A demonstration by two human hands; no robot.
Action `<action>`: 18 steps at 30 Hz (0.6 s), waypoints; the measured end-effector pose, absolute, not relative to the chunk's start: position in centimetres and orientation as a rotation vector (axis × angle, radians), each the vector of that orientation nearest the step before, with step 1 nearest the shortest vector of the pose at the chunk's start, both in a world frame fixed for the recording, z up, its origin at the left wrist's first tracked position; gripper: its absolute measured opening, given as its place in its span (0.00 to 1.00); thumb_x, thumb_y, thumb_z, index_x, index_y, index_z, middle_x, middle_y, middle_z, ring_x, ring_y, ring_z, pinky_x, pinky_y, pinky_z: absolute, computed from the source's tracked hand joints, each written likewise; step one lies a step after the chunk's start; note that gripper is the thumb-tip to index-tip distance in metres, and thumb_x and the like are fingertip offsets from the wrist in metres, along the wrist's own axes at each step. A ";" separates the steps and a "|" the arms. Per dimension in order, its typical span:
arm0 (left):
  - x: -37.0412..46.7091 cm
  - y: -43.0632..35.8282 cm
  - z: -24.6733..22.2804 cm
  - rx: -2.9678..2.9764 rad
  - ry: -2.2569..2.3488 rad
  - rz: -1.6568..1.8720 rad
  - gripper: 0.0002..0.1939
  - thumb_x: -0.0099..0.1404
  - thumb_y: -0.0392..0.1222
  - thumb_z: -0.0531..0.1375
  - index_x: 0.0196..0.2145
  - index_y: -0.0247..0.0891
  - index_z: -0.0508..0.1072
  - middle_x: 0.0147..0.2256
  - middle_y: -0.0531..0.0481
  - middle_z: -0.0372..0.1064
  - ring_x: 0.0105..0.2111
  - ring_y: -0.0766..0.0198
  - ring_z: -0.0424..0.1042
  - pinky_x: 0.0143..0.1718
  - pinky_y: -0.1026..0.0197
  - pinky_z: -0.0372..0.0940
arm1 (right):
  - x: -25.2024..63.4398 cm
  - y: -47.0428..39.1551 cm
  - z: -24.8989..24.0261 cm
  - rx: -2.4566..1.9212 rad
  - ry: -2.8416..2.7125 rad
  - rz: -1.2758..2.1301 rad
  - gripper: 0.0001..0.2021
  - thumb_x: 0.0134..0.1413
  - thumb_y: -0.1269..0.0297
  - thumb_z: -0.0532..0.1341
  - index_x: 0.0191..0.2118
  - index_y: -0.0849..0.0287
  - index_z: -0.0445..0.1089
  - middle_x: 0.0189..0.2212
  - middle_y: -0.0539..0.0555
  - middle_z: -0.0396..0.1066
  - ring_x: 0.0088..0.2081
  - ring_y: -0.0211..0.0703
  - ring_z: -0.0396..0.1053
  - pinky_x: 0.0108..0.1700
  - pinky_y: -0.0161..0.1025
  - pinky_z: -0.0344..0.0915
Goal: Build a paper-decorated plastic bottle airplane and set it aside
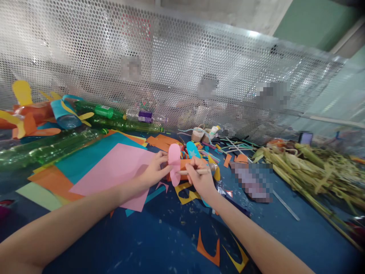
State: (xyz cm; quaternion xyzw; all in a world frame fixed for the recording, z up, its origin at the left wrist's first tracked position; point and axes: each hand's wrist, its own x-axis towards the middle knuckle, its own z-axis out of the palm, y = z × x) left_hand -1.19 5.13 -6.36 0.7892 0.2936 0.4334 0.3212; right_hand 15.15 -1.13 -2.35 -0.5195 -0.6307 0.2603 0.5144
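Observation:
A long pink paper shape with rounded ends [174, 161] stands across an orange-wrapped roll [184, 166] near the middle. My left hand [158, 167] pinches the pink shape from its left side. In my right hand [199, 175] is a thin pale stick [183, 172], its tip at the pink shape. Just behind, a blue rounded paper strip with a star [193, 150] sticks up from the roll. Yellow paper pieces [217, 172] lie against the roll's right end.
Stacked coloured sheets [114, 171] lie at left, below plastic bottles [65, 146] and paper-covered bottle models [31, 114]. Paper scraps [209, 253] are in front. At right are a ruler [286, 205] and dry husks [302, 167]. A perforated metal screen [171, 68] stands behind.

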 end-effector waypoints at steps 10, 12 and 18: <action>-1.1 5.2 -6.4 2.081 0.779 1.159 0.10 0.63 0.43 0.54 0.38 0.41 0.73 0.40 0.47 0.60 0.44 0.58 0.61 0.49 0.52 0.58 | 15.3 -1.1 -3.1 -1.245 -1.531 0.683 0.15 0.55 0.62 0.54 0.21 0.56 0.50 0.10 0.41 0.53 0.14 0.31 0.51 0.19 0.30 0.51; -1.2 5.2 -6.5 2.082 0.774 1.168 0.10 0.63 0.44 0.54 0.37 0.40 0.73 0.40 0.47 0.60 0.44 0.58 0.61 0.49 0.52 0.59 | 15.3 -1.1 -3.0 -1.238 -1.518 0.692 0.15 0.55 0.62 0.53 0.21 0.55 0.50 0.10 0.41 0.53 0.13 0.31 0.51 0.19 0.30 0.51; -1.2 5.2 -6.6 2.092 0.779 1.169 0.09 0.63 0.43 0.55 0.38 0.41 0.73 0.40 0.48 0.60 0.45 0.58 0.61 0.50 0.51 0.58 | 15.2 -1.0 -2.8 -1.221 -1.510 0.668 0.15 0.56 0.61 0.53 0.21 0.55 0.50 0.09 0.41 0.54 0.13 0.32 0.52 0.19 0.31 0.53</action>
